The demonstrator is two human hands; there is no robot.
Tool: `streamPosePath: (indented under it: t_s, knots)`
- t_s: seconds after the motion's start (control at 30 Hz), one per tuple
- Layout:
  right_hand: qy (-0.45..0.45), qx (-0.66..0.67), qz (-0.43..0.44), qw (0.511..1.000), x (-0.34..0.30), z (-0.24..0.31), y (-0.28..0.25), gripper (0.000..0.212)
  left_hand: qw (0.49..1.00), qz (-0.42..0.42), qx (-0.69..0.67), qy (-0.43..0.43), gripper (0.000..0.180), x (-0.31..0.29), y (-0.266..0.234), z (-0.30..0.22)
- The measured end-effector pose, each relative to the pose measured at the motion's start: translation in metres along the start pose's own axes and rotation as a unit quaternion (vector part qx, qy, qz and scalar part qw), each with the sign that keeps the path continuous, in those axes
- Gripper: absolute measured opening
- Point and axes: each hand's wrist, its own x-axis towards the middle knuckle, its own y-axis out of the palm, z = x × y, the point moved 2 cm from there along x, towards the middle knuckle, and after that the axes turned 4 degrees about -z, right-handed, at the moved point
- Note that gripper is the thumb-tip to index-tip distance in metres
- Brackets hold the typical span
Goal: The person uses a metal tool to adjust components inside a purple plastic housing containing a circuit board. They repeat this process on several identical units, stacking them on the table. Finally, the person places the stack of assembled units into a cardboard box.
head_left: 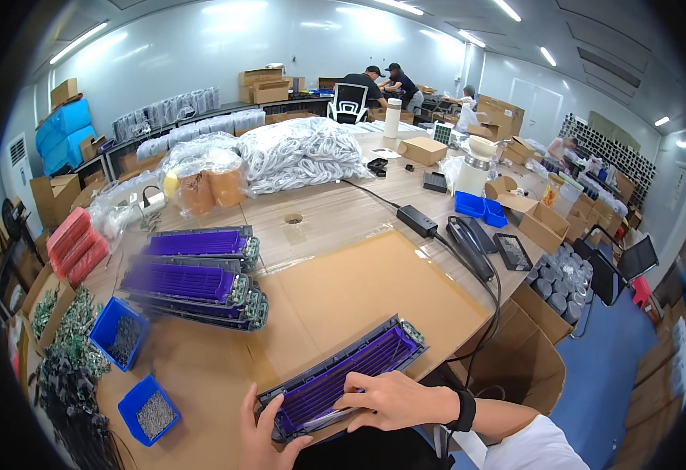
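A long black housing (390, 352) with a purple slatted inside and a green circuit board at its far end lies slanted at the table's front edge. My left hand (268, 439) grips its near left end, thumb and fingers on either side. Over the near part of the purple slats, my right hand (394, 401) has its fingers curled and pressed together; what they hold, if anything, is hidden. A pale strip shows along the housing's near side, below my right fingers. Similar purple-and-black housings (190, 282) lie stacked to the left, somewhat blurred.
Small blue bins (155, 411) of tiny metal parts stand at left, near green circuit boards (76, 325) and black cables. A cardboard sheet (358, 286) covers the tabletop. Farther right lie a black handheld tool (472, 243) and a power adapter (416, 221). Bagged white cables (304, 153) lie behind.
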Motion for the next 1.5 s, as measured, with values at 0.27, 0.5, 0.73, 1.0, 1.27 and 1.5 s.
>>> streamPosePath:
  t_s: [0.27,0.5,0.73,1.0,1.27,1.5]
  knots:
    - [-0.021,-0.031,0.003,0.999,0.020,0.011,0.036,0.019,0.996,0.031,-0.068,-0.043,0.066,0.010,0.002,0.005]
    - [-0.016,-0.027,0.028,0.999,0.029,0.015,0.036,0.035,0.998,-0.025,-0.054,0.004,0.049,0.002,0.005,0.015]
    - [0.061,0.006,0.059,0.996,0.037,0.010,0.033,0.018,0.998,-0.030,-0.053,0.002,0.042,-0.002,0.010,0.022]
    - [0.091,0.088,0.105,0.986,0.052,0.009,0.028,0.016,0.997,-0.032,-0.065,-0.011,0.041,-0.004,0.007,0.022]
    - [0.124,0.079,0.161,0.976,0.062,0.013,0.032,0.013,0.997,-0.032,-0.075,-0.007,0.034,-0.002,0.008,0.025]
    - [0.150,0.107,0.165,0.969,0.065,0.010,0.037,0.014,0.996,-0.011,-0.083,-0.019,0.032,-0.001,0.001,0.024]
